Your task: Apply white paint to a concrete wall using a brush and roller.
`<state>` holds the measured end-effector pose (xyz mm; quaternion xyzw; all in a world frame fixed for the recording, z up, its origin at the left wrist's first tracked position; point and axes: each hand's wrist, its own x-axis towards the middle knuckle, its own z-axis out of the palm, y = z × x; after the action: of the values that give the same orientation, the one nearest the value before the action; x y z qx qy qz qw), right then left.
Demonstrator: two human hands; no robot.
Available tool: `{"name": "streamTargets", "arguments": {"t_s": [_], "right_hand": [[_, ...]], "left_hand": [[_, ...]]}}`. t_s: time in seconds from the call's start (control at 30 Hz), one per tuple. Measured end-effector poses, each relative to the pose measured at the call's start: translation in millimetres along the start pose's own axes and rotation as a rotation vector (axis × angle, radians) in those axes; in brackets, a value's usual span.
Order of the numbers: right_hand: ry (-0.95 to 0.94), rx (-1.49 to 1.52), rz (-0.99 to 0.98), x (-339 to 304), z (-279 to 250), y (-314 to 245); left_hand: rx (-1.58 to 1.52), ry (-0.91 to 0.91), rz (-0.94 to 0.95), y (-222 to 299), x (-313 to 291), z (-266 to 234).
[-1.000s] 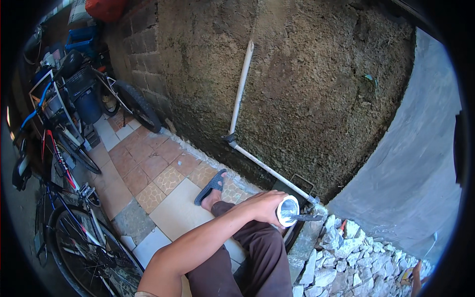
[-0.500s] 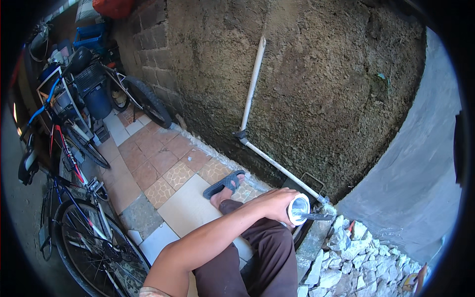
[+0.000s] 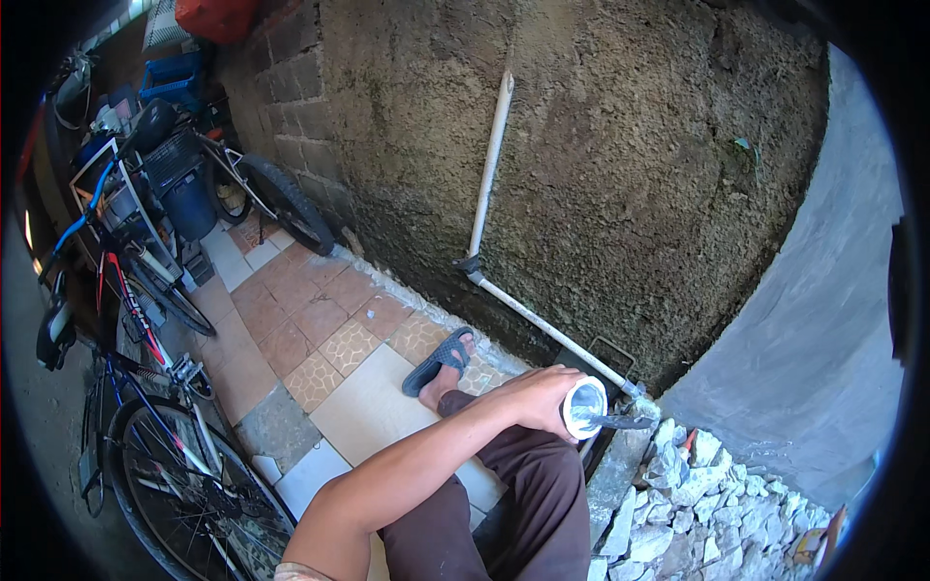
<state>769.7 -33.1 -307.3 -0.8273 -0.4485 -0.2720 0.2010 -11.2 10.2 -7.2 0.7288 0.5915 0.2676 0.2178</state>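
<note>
**Cup gripped, tool resting in it, stones lying loose**

At the far left a bicycle (image 3: 160, 339) leans beside the tiled floor (image 3: 383, 407), which is laid right up to the foot of the rough brown wall (image 3: 630, 184). That wall has no smooth face over it in this stretch. Next comes the person's foot in a dark sandal (image 3: 436, 363), planted on the tiles. Beyond it a white pipe (image 3: 492, 165) runs down the wall to a dark elbow (image 3: 468, 263), then slants on to a pale lump near the corner; these parts look joined already.

The left hand (image 3: 547, 399) is curled firmly round a white cup (image 3: 585, 405), above the person's knee, the mouth tipped toward the viewer. Some pale, greyish matter shows inside — how much is hard to tell. A dark, stick-like tool (image 3: 628, 422) juts out over the rim to the right, with no hand seen on it. The right hand cannot be made out, so its state is unknown.

To the right, broken white stones (image 3: 693, 508) lie loose and unlevelled, while the grey wall (image 3: 775, 358) above them looks smoothed over — that part appears done, though the cup's matter is evidently not used up.
</note>
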Motion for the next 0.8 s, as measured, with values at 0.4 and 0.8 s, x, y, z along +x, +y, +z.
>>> {"name": "streamTargets", "arguments": {"t_s": [0.4,0.8], "right_hand": [[-0.343,0.094,0.277,5,9,9],[-0.343,0.163,0.337,9,-26,-20]], "left_hand": [[-0.026,-0.037,0.004,7,20,4],[-0.027,-0.079,-0.056,20,40,15]]}}
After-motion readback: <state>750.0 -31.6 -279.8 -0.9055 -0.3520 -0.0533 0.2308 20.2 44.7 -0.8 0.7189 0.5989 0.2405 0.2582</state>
